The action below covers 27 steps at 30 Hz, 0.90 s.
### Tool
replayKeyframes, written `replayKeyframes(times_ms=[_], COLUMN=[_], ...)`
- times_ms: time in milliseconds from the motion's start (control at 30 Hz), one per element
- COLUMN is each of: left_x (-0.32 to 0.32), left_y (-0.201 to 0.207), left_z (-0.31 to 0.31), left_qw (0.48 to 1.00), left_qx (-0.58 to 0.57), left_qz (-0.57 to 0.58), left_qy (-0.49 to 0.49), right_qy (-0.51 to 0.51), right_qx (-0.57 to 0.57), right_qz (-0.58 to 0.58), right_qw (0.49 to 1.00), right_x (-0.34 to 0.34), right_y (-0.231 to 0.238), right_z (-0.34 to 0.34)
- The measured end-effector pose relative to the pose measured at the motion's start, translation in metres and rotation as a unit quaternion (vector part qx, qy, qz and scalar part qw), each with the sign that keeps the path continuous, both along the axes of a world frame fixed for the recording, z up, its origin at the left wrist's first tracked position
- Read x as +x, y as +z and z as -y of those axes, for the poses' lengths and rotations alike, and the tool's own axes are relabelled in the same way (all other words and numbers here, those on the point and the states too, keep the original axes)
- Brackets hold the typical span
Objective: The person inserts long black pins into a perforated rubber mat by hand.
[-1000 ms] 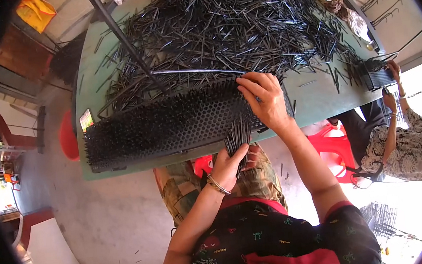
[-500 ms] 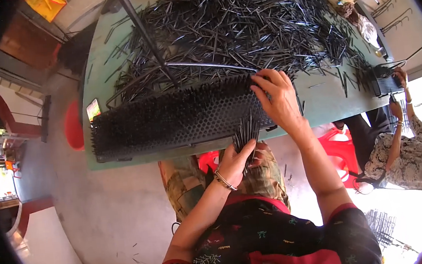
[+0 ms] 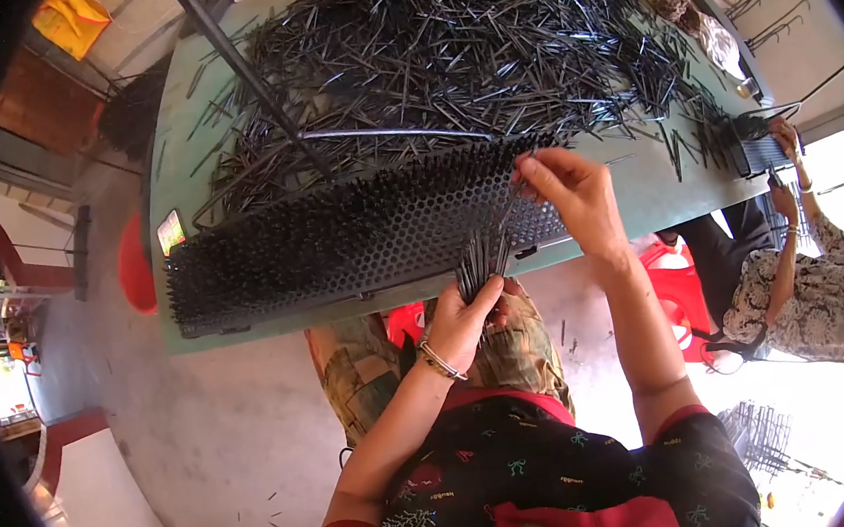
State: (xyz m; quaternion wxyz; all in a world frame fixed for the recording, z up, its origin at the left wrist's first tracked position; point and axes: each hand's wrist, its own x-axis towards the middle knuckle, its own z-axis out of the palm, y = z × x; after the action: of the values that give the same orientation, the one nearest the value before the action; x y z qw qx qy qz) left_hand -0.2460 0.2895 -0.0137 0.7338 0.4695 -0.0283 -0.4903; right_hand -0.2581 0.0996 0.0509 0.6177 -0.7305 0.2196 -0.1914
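Note:
A bundle of thin black sticks [image 3: 482,264] stands fanned upward in my left hand [image 3: 465,322], whose fingers are wrapped round its lower part. My right hand [image 3: 580,197] is closed in a pinch over the right part of a long black perforated tray [image 3: 459,222]. What its fingertips hold is too small and dark to make out. Black sticks [image 3: 271,262] stand upright in the tray's holes, densely on the left and along the back edge. Toward the right front, near both hands, many holes show bare.
A large heap of loose black sticks [image 3: 483,47] covers much of the green table [image 3: 172,165]. A metal bar frame [image 3: 245,78] rises behind the tray. At the right, another person's hand [image 3: 784,136] is at a smaller black tray [image 3: 756,154]. A red stool [image 3: 673,292] stands nearby.
My right hand has drawn back from the tray's far edge toward me, and its fingers have closed into a pinch. The left hand still holds its bundle, nearly in place.

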Motion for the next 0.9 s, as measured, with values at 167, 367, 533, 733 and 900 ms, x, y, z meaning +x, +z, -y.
replayKeyframes(times_ms=[167, 367, 533, 733, 900], left_x=[0.002, -0.002, -0.004, -0.003, -0.004], left_y=[-0.001, 0.003, -0.002, 0.004, 0.004], left_z=[-0.003, -0.003, -0.005, 0.004, 0.005], left_qw=[0.995, 0.996, 0.996, 0.992, 0.994], left_qx=[-0.005, -0.012, -0.016, -0.026, 0.012], left_qz=[-0.102, -0.087, -0.077, -0.119, -0.108], left_qy=[0.020, 0.032, 0.033, 0.039, 0.024], right_qy=[0.013, 0.154, 0.089, -0.063, -0.067], right_qx=[0.011, 0.119, 0.088, -0.098, -0.230], right_qz=[0.013, -0.115, -0.080, 0.103, 0.113], right_qw=[1.000, 0.974, 0.989, 0.988, 0.964], right_x=[0.006, -0.016, -0.019, 0.008, 0.023], right_y=[0.004, -0.015, -0.016, -0.009, -0.023], right_z=[0.003, -0.008, -0.001, 0.004, 0.004])
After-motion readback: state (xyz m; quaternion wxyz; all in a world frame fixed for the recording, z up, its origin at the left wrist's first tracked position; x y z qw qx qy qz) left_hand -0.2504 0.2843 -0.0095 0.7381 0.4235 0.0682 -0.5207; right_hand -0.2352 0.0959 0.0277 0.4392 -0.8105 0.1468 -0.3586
